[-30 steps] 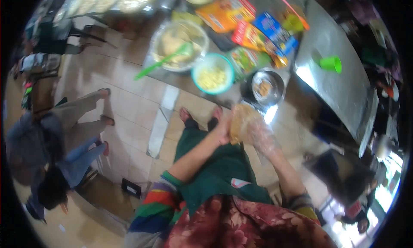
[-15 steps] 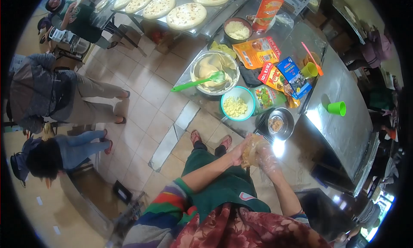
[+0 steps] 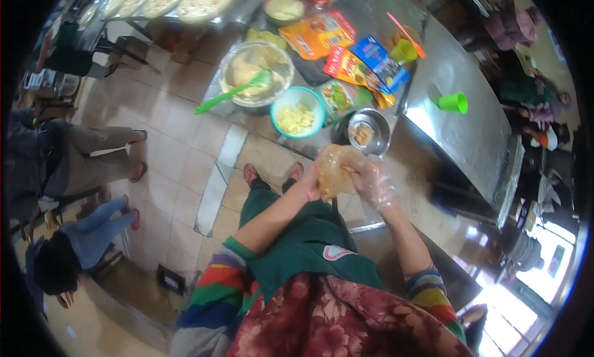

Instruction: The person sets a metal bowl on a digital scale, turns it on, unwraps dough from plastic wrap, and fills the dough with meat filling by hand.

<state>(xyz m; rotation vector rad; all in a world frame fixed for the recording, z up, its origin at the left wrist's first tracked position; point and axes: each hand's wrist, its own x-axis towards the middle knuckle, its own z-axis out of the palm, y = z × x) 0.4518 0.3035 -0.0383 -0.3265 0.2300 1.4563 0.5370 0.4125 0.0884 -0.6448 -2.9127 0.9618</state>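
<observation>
In front of my apron I hold a clear plastic bag [image 3: 336, 173] with brownish food in it. My left hand [image 3: 311, 182] is bare and closed round the bag's left side. My right hand [image 3: 376, 187] wears a clear plastic glove, its fingers bent in against the bag's right edge; the fingertips are partly hidden. Just beyond the bag stands a steel bowl [image 3: 378, 126] with some light brown crumbly food in the bottom. Left of it is a turquoise-rimmed bowl [image 3: 322, 111] of pale yellow crumbled food.
A large metal bowl [image 3: 227, 87] holds pale dough and a green spatula [image 3: 230, 98]. Colourful food packets [image 3: 317, 35], a blue packet [image 3: 378, 63] and a green cup [image 3: 453, 103] stand on the metal tables. Round flat doughs [image 3: 206, 1] lie at the back. Other people stand at left and right.
The view has shifted, so table and bowls appear further left and higher. The bag looks more spread out between my hands, and my gloved right hand shows more clearly.
</observation>
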